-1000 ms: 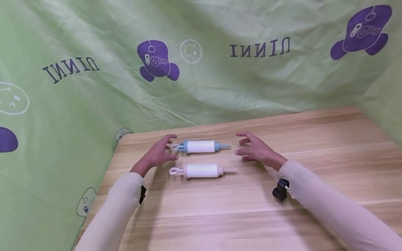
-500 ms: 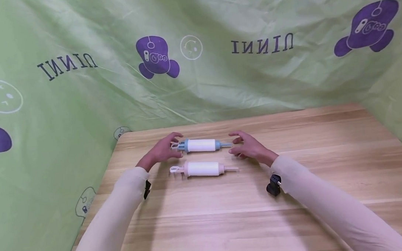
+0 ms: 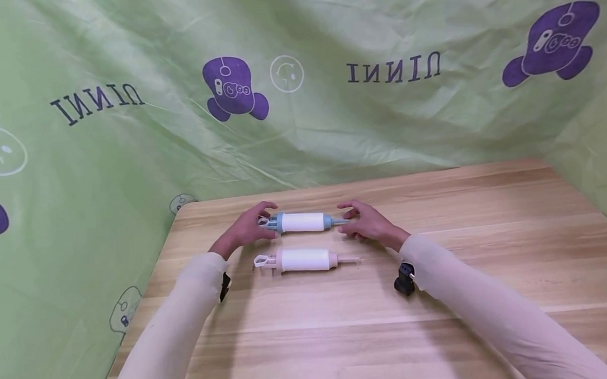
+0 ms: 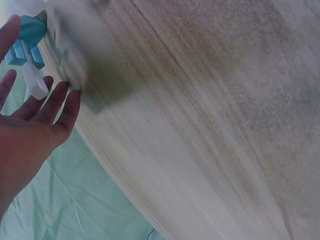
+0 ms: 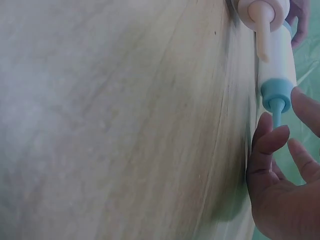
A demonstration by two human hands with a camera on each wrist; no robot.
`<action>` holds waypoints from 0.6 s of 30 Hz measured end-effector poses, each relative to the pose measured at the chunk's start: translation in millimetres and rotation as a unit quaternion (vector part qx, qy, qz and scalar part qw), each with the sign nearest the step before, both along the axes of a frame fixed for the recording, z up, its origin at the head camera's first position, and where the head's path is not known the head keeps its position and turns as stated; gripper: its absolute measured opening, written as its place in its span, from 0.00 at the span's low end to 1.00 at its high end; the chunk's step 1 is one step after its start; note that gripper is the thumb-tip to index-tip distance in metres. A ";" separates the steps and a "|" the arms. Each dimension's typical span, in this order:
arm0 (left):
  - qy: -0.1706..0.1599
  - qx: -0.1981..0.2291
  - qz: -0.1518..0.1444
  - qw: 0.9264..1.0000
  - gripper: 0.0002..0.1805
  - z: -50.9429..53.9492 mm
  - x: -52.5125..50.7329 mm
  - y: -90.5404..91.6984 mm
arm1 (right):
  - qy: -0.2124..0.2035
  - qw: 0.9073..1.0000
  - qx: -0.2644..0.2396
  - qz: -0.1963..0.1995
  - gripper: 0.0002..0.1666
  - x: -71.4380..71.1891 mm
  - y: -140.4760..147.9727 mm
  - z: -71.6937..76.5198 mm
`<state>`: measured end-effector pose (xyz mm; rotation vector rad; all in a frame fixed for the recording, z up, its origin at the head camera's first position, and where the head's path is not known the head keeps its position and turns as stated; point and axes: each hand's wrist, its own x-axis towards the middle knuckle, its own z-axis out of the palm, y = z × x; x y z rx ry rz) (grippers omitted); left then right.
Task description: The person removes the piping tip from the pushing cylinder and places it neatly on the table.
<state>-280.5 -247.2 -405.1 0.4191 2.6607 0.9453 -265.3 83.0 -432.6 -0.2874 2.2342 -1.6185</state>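
A white tube with blue ends (image 3: 303, 222) lies crosswise on the table, its thin nozzle pointing right. Around its looped handle end are the spread fingers of my left hand (image 3: 244, 227); the left wrist view has the white loop (image 4: 34, 81) between thumb and fingers, with no grip seen. My right hand (image 3: 369, 223) is at the nozzle, fingers bent apart; in the right wrist view the blue nozzle (image 5: 277, 114) lies between thumb and fingers, and contact cannot be told. Nearer me lies a similar tube with pink ends (image 3: 306, 259), touched by neither hand.
The wooden table (image 3: 338, 333) carries both tubes. Green cloth (image 3: 321, 133) with purple figures hangs behind it and along its left and right sides. Small black devices sit at both wrists, the right one (image 3: 404, 281) showing below the sleeve.
My right hand has moved left, from beyond the blue-ended tube's nozzle to around its tip. The left hand has shifted slightly right, over the handle end. Both tubes lie as before.
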 end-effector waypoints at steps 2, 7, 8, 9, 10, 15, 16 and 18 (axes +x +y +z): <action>0.003 0.001 0.001 1.000 0.41 0.0 -1.1 0.4 | -0.002 1.000 -0.008 -0.001 0.39 -0.9 -2.1 0.7; 0.019 0.004 0.002 1.000 0.40 -1.8 -2.2 -0.5 | 0.004 1.000 -0.008 0.007 0.37 -3.0 -10.5 -0.5; 0.021 0.006 0.003 1.000 0.39 -2.2 -2.2 -0.1 | 0.007 1.000 -0.004 0.009 0.36 -3.4 -12.0 -0.8; 0.021 0.008 0.004 1.000 0.39 -2.9 -2.4 0.3 | 0.010 1.000 0.000 0.010 0.36 -3.9 -13.2 -1.2; 0.021 0.010 0.005 1.000 0.39 -3.2 -2.3 0.8 | 0.013 1.000 0.003 0.010 0.35 -4.4 -14.3 -1.4; 0.026 0.016 0.002 1.000 0.37 -5.6 -3.4 2.8 | 0.005 1.000 -0.002 0.001 0.34 -5.0 -17.6 -0.2; 0.028 0.016 0.001 0.999 0.37 -6.0 -3.7 2.8 | 0.001 1.000 -0.005 -0.002 0.34 -5.2 -18.1 -0.1; 0.031 0.017 -0.001 0.999 0.36 -6.6 -4.0 2.4 | -0.008 1.000 -0.010 -0.008 0.33 -5.7 -18.9 -0.3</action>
